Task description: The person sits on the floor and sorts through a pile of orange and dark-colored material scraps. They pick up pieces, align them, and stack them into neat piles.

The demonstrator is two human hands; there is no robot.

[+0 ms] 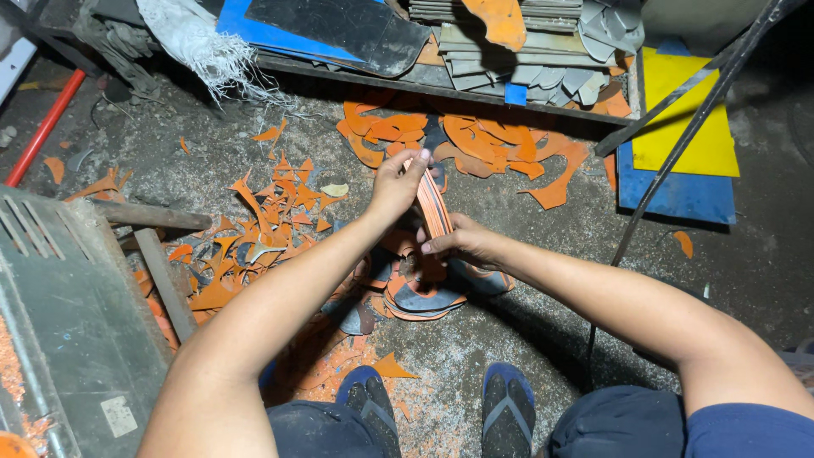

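Both my hands hold one stack of thin orange sole-shaped cutouts, standing on edge above the floor. My left hand grips the top of the stack, fingers curled over its upper end. My right hand pinches the lower end from the right. Directly below lies a pile of orange and grey cutouts on the dusty concrete. My two feet in blue sandals rest at the bottom of the view.
Orange offcut scraps litter the floor at left and at the back. A grey metal machine fills the left side. Blue and yellow sheets lie at right, crossed by black rods. Stacked grey sheets sit behind.
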